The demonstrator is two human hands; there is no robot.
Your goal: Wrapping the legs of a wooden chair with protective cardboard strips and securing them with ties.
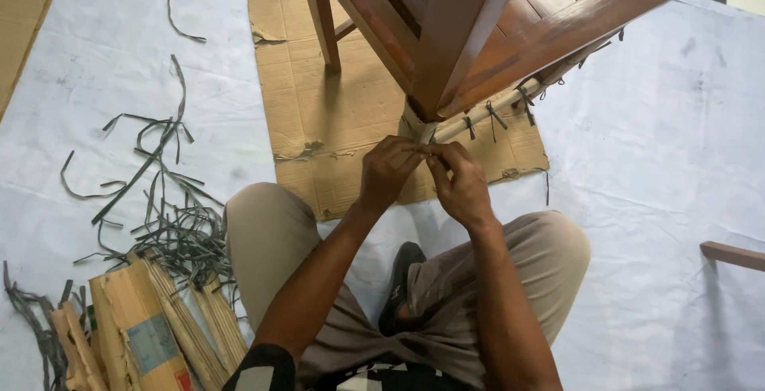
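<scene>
A brown wooden table [510,16] stands tilted on a flat sheet of cardboard [319,112]. One of its legs is wrapped in pale paper [416,124] tied with grey strips. My left hand [386,172] and my right hand [460,180] meet at the lower end of that wrapped leg. Both pinch a thin grey strip [426,150] between their fingertips against the wrapping. A second wrapped rail [494,112] runs to the right, with several knotted grey ties sticking out. My knees in beige trousers flank the hands.
Loose grey strips [159,208] lie scattered on the white floor sheet at left. Folded cardboard pieces [151,327] are piled at the lower left. A wooden bar end [733,255] shows at the right edge. A dark object [398,279] lies between my legs.
</scene>
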